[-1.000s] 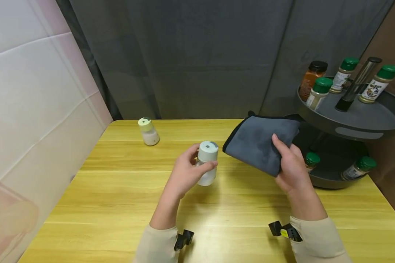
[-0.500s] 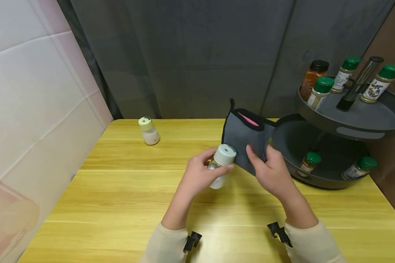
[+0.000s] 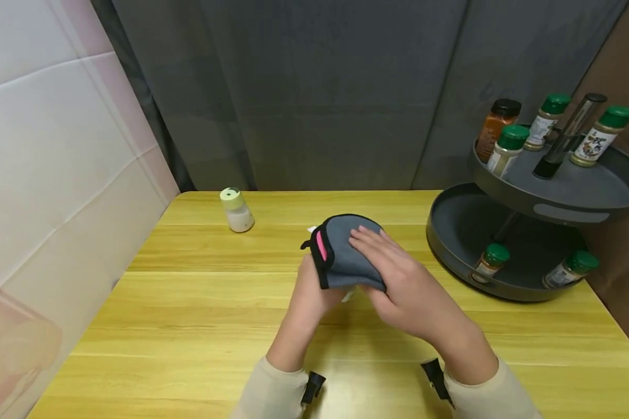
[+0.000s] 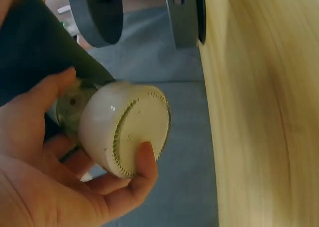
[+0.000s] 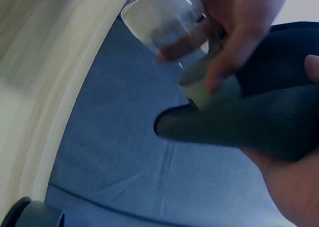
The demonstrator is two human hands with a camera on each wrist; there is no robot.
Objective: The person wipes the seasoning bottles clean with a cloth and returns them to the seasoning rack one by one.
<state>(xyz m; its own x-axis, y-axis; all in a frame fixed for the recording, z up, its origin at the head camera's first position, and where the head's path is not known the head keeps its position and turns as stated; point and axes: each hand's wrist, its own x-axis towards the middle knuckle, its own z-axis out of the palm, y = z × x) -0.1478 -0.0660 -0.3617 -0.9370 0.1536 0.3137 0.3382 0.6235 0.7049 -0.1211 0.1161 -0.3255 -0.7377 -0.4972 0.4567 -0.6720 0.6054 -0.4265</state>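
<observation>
My left hand (image 3: 314, 299) grips a clear seasoning bottle with white contents, its round base (image 4: 144, 129) facing the left wrist camera. Fingers curl around the bottle's side. In the head view a grey cloth (image 3: 348, 250) with black edging and a pink slit covers most of the bottle. My right hand (image 3: 406, 282) holds this cloth, fingers laid across its top and thumb below. Seen from the right wrist, the folded cloth wraps over the bottle's pale cap (image 5: 202, 92), while the clear body (image 5: 159, 22) sticks out.
A second bottle with a yellow-green cap (image 3: 239, 210) stands at the back left of the wooden table (image 3: 188, 326). On the right is a two-tier dark turntable rack (image 3: 451, 244) bearing several spice jars. Behind the table hangs a grey curtain (image 3: 304, 105).
My right hand has brought the cloth leftward from beside the rack onto the bottle's top, and the cloth has folded over. The left hand has shifted slightly right, then back, with the bottle.
</observation>
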